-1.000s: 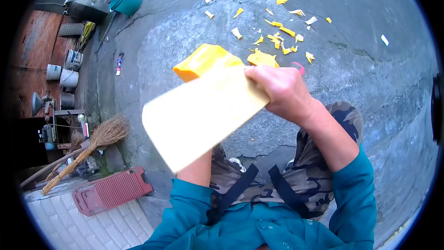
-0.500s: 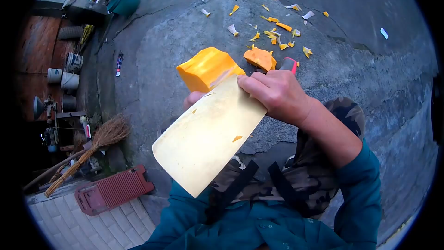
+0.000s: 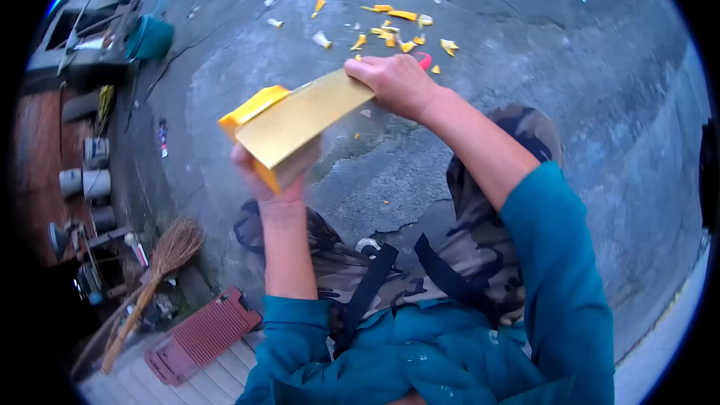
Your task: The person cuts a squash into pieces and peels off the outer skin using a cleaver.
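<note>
My right hand (image 3: 397, 84) is wrapped round the handle end of a broad cleaver (image 3: 304, 116), whose pink handle tip shows behind the knuckles. The wide, flat blade slants down to the left, against a chunk of orange pumpkin (image 3: 253, 107). My left hand (image 3: 274, 172) holds that chunk from below, its fingers partly hidden and somewhat blurred. The blade covers much of the chunk. Beyond my hands, several orange and pale peelings (image 3: 403, 15) lie scattered on the concrete ground.
A straw broom (image 3: 169, 255) and a dark red ridged plastic piece (image 3: 202, 336) lie at the lower left. White buckets (image 3: 95, 180) stand at the left, with a green bucket (image 3: 150, 37) farther up. My knees in camouflage trousers (image 3: 480, 232) are below my hands.
Both hands, the chunk and the cleaver have moved left in view. The blade now overlaps the chunk, and my left hand shows more. The view has shifted, with the peelings higher up.
</note>
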Demonstrator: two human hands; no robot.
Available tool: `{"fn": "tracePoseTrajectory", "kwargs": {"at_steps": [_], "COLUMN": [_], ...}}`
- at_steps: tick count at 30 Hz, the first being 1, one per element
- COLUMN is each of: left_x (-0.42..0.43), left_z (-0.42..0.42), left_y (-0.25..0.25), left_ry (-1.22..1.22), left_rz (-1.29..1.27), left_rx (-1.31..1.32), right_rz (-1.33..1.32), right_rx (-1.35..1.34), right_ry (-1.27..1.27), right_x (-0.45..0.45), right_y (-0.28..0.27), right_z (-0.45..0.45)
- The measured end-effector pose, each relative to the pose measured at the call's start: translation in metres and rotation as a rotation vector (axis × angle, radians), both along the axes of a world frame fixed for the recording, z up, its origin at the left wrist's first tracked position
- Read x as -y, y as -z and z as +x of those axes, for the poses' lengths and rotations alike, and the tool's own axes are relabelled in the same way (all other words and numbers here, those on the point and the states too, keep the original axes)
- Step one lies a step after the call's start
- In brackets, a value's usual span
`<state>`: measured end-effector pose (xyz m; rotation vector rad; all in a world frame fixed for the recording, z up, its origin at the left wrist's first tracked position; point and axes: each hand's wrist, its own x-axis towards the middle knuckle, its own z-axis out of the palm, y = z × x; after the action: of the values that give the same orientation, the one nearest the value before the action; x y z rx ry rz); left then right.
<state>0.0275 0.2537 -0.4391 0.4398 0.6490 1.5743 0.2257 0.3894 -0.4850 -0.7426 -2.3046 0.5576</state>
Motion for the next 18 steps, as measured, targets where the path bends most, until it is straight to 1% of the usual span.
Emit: {"fn": "tracePoseTrajectory", "kwargs": {"at_steps": [2,4,5,6,9,11,13,15,18], "left_x": [-0.002,0.002,0.001,0.005,0.0,-0.006,-0.009,-0.009,-0.005], "left_z": [-0.004,-0.01,-0.008,-0.009,-0.005,0.01,0.022,0.029,0.027], "left_y": [0.0,0.004,0.0,-0.002,-0.007,0.001,0.001,-0.004,0.0], "left_ry": [-0.018,-0.036,-0.051,-0.075,0.026,-0.004,0.03,0.044,-0.029], "left_rz": [0.0,0.008,-0.004,-0.003,0.071,0.011,-0.036,-0.054,-0.053], "left_rx": [-0.003,0.084,0.009,-0.004,0.075,0.095,0.097,0.075,0.05], "right_rz": [-0.009,0.031,0.028,0.063,0.13,0.205,0.232,0.212,0.179], "right_rx": [0.05,0.032,0.001,-0.003,-0.029,-0.161,-0.127,-0.066,-0.083], "right_ry": [0.016,0.014,0.035,0.028,-0.006,-0.109,-0.084,-0.07,-0.002], "right_x": [0.004,0.0,0.007,0.01,0.017,0.022,0.018,0.012,0.015], "right_y": [0.005,0.006,0.006,0.004,-0.013,-0.029,-0.039,-0.032,-0.038], "right_z": [0.0,-0.001,-0.002,0.0,-0.003,-0.015,-0.017,-0.01,0.0]}}
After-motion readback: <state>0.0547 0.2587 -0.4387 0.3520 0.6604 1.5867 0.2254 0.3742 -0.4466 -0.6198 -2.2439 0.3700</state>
